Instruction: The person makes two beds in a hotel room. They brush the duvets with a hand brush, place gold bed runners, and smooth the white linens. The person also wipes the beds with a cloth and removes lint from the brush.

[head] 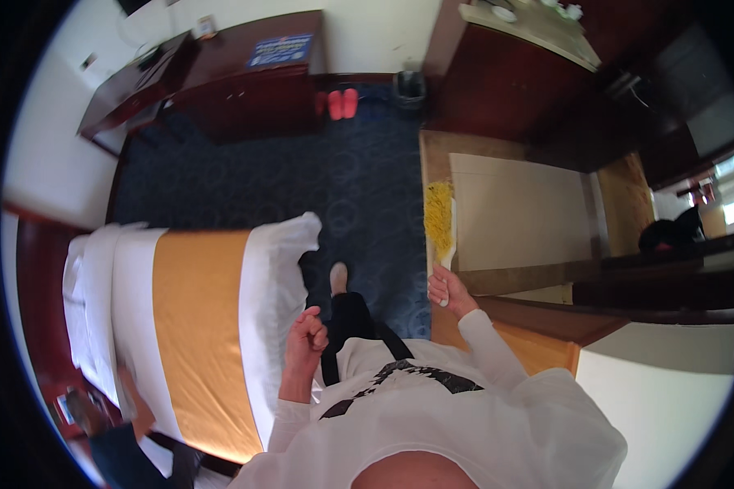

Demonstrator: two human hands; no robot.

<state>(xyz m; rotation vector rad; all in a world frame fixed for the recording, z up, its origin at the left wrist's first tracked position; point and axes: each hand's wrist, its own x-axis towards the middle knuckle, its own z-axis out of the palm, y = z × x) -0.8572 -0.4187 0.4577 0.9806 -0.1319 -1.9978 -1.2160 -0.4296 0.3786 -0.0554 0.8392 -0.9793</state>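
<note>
My right hand (pixel 448 292) grips the white handle of a duster (pixel 439 220) with a shaggy yellow head. The duster points away from me, over the strip where the dark blue carpet meets the pale tiled floor (pixel 520 214). In front of my body my left hand (pixel 309 338) is raised with its fingers curled, and I see nothing in it. Beside that hand, on the left, is a bed (pixel 281 287) with white bedding and a gold bed runner (pixel 202 330) across it.
Another person (pixel 122 446) bends over the bed at lower left. A dark wooden desk (pixel 238 91), pink slippers (pixel 343 104) and a waste bin (pixel 409 90) line the far wall. A wooden cabinet (pixel 495 85) with a pale countertop stands at far right.
</note>
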